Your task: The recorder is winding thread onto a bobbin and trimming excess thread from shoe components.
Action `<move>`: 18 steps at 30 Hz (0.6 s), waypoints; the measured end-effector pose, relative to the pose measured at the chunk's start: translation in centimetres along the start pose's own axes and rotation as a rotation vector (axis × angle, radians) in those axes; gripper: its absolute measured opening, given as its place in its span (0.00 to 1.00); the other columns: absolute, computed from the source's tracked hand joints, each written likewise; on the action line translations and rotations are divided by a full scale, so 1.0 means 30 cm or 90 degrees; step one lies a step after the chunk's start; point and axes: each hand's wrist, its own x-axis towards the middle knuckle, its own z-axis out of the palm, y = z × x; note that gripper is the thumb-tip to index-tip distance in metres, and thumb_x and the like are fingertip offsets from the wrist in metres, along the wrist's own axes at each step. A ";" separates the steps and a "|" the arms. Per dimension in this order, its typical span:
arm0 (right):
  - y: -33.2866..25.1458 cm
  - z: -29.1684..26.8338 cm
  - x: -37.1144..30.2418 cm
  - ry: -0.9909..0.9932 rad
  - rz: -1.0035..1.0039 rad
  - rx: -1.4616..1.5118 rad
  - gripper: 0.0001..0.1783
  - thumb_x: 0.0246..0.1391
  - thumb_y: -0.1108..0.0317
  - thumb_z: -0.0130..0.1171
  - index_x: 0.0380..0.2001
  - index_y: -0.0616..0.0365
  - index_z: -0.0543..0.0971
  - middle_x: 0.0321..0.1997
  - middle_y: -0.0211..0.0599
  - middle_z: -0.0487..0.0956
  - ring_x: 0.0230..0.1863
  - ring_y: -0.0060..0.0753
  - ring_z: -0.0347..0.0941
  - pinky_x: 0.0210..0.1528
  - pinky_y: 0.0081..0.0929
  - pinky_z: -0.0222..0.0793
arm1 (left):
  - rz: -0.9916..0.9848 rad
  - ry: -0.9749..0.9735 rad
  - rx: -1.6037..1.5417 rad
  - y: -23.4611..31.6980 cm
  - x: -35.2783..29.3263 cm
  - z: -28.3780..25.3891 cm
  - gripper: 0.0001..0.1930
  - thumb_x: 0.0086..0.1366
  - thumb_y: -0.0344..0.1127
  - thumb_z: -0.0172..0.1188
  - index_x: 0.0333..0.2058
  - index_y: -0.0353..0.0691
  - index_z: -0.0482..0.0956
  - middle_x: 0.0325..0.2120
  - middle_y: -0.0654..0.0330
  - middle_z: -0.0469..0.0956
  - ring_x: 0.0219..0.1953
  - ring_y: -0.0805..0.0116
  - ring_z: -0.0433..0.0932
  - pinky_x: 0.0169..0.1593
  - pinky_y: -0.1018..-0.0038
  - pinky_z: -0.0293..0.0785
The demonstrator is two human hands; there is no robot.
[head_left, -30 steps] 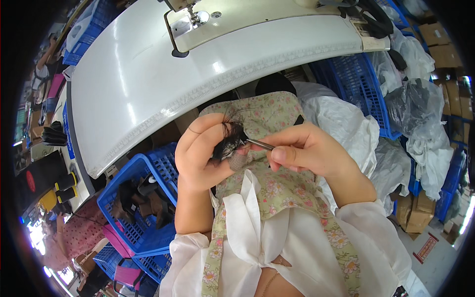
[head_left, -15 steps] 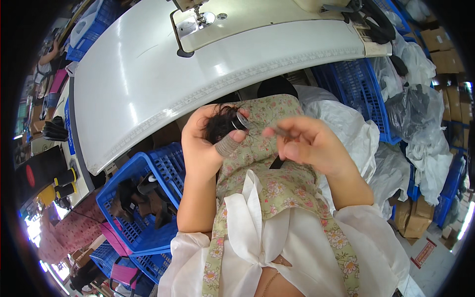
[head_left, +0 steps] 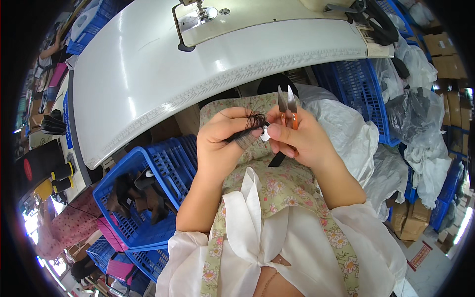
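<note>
My left hand (head_left: 217, 136) is closed, with a loose tangle of black thread (head_left: 240, 134) across its fingers. A small bobbin with a shiny silver face (head_left: 264, 133) is pinched at its fingertips. A grey ribbed wrap (head_left: 246, 141) covers the left thumb. My right hand (head_left: 304, 136) is closed round a pair of orange-handled thread snips (head_left: 288, 106), whose blades stand apart and point away from me. The right thumb and fingers meet the bobbin's edge, so both hands come together over my floral apron (head_left: 282, 185).
A white sewing table (head_left: 163, 74) with a sewing machine (head_left: 200, 17) stretches ahead. At the left is a blue crate (head_left: 136, 242) of dark items; another blue crate (head_left: 363, 89) stands at the right. White plastic bags (head_left: 351, 148) lie beside my right arm.
My hands have come together; the right moved left to the bobbin, and the left shifted right. The bobbin has turned, showing its silver face. The snips now stand clearly visible, blades pointing up.
</note>
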 end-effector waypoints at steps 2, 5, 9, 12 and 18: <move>0.019 -0.013 0.010 -0.028 0.031 0.062 0.15 0.49 0.65 0.62 0.35 0.63 0.71 0.21 0.32 0.73 0.17 0.15 0.65 0.13 0.12 0.53 | 0.083 0.011 0.106 -0.001 0.003 0.003 0.11 0.45 0.19 0.65 0.30 0.34 0.79 0.32 0.57 0.77 0.34 0.69 0.75 0.38 0.76 0.72; 0.038 -0.007 0.017 -0.033 0.025 0.114 0.16 0.49 0.65 0.61 0.37 0.63 0.71 0.21 0.34 0.73 0.15 0.15 0.63 0.12 0.12 0.51 | 0.117 0.010 0.148 0.002 0.005 0.003 0.10 0.47 0.19 0.63 0.31 0.33 0.78 0.31 0.57 0.77 0.35 0.69 0.76 0.37 0.77 0.72; 0.060 -0.009 0.022 -0.079 0.051 0.184 0.15 0.49 0.66 0.61 0.37 0.63 0.72 0.22 0.36 0.73 0.14 0.15 0.62 0.12 0.11 0.50 | 0.000 0.033 0.063 0.020 0.000 0.014 0.07 0.54 0.23 0.60 0.33 0.35 0.75 0.30 0.60 0.76 0.30 0.73 0.74 0.31 0.81 0.70; 0.072 -0.017 0.021 -0.124 0.069 0.179 0.15 0.48 0.68 0.61 0.38 0.64 0.73 0.22 0.36 0.74 0.13 0.14 0.61 0.12 0.10 0.49 | -0.234 0.106 -0.452 0.010 0.012 -0.013 0.05 0.60 0.29 0.56 0.34 0.38 0.72 0.26 0.63 0.73 0.22 0.79 0.68 0.22 0.86 0.62; 0.064 -0.042 0.010 -0.093 0.037 0.082 0.14 0.46 0.70 0.61 0.37 0.64 0.74 0.25 0.41 0.77 0.12 0.11 0.58 0.12 0.10 0.47 | -0.218 0.044 -0.534 0.043 0.018 -0.051 0.06 0.59 0.33 0.57 0.33 0.38 0.72 0.16 0.68 0.65 0.16 0.82 0.55 0.18 0.87 0.51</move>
